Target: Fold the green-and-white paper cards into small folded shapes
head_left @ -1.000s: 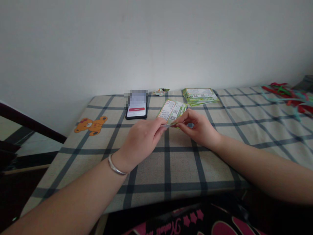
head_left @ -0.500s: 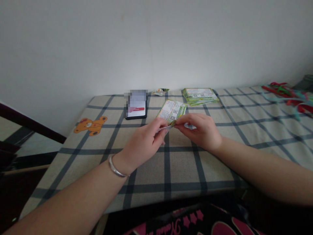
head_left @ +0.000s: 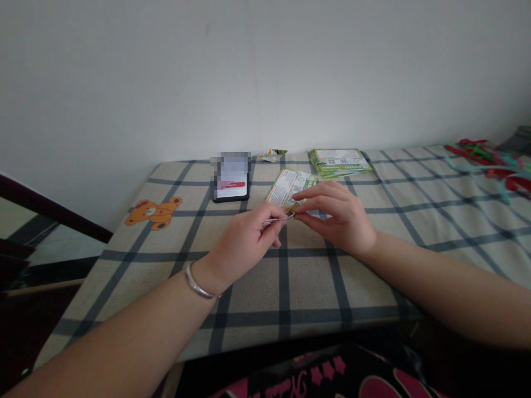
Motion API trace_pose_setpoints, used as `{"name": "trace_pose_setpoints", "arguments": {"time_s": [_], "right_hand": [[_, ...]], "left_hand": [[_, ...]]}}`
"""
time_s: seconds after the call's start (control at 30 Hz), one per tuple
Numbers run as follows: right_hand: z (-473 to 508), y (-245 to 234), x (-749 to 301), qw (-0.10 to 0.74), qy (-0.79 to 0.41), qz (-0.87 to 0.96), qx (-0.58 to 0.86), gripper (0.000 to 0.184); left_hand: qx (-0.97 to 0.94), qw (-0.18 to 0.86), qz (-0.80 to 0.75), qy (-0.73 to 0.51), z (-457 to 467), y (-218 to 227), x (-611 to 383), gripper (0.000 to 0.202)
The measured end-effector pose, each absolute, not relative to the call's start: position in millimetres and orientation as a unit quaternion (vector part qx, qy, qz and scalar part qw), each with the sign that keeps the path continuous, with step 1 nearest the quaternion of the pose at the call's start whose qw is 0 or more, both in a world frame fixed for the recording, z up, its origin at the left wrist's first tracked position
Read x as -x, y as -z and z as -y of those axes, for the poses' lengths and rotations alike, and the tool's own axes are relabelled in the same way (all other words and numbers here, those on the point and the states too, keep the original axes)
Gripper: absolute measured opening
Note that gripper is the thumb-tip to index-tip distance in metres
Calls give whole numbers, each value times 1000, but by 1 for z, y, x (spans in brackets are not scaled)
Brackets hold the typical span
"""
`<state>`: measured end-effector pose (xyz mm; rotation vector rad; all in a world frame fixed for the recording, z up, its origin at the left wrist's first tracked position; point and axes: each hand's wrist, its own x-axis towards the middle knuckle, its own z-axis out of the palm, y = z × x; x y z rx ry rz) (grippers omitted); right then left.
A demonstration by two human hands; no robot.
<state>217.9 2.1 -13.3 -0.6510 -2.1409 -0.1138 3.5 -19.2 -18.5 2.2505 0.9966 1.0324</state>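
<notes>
Between thumb and fingers, my left hand pinches a small, thin piece of green-and-white paper, mostly hidden by the fingers. My right hand holds the paper's other end between thumb and index fingertip, its remaining fingers raised and loosely spread. Just behind both hands, a green-and-white printed card lies flat on the checked tablecloth, partly covered by my right fingers. Farther back is a small folded printed paper.
A stack of similar printed cards lies near the wall. Left of it stands a phone with a lit screen. An orange bear cutout is at the table's left side. Red, green and teal ribbons lie at the far right.
The right middle and other fingers have lifted and spread over the flat card, while thumb and index stay at the paper. The left hand has barely shifted.
</notes>
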Motion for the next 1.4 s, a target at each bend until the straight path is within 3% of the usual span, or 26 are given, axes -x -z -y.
{"name": "trace_pose_setpoints", "arguments": {"time_s": [0.23, 0.5, 0.93, 1.4], "right_hand": [[-2, 12, -219, 416, 78, 870, 254, 3], [-2, 13, -219, 398, 80, 877, 257, 3], [-3, 16, -220, 360, 124, 881, 279, 5], [-4, 16, -220, 341, 147, 883, 288, 5]], "left_hand": [[-840, 178, -358, -367, 18, 20, -2, 4], [-878, 44, -327, -347, 16, 18, 0, 11], [-889, -19, -360, -281, 15, 19, 0, 3], [-898, -101, -339, -262, 16, 18, 0, 14]]}}
